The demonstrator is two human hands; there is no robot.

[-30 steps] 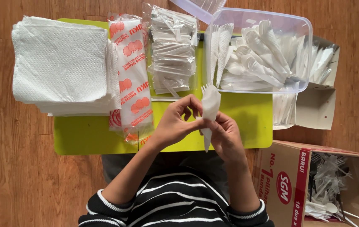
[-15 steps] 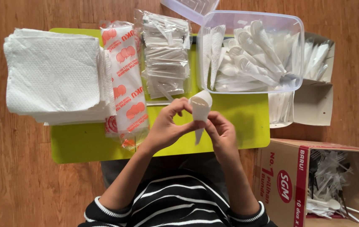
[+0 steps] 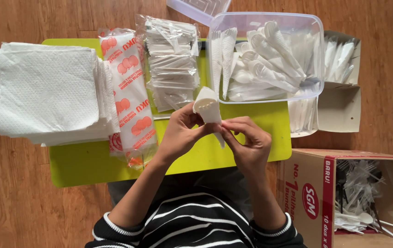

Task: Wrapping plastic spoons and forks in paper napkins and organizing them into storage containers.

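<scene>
Lifted slightly, napkin-wrapped spoon (image 3: 208,110) seems pinched by both hands' fingers (image 3: 192,120).

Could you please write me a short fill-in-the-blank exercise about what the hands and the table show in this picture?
1. Both hands, the left hand and the right hand, hold a ____ spoon wrapped in a napkin.
2. The stack of napkins lies on the ____ end of the green table.
3. The clear plastic tub holds more wrapped ____.
4. The cardboard box stands on the wooden ____.

Missing words: white; left; spoons; floor
</scene>
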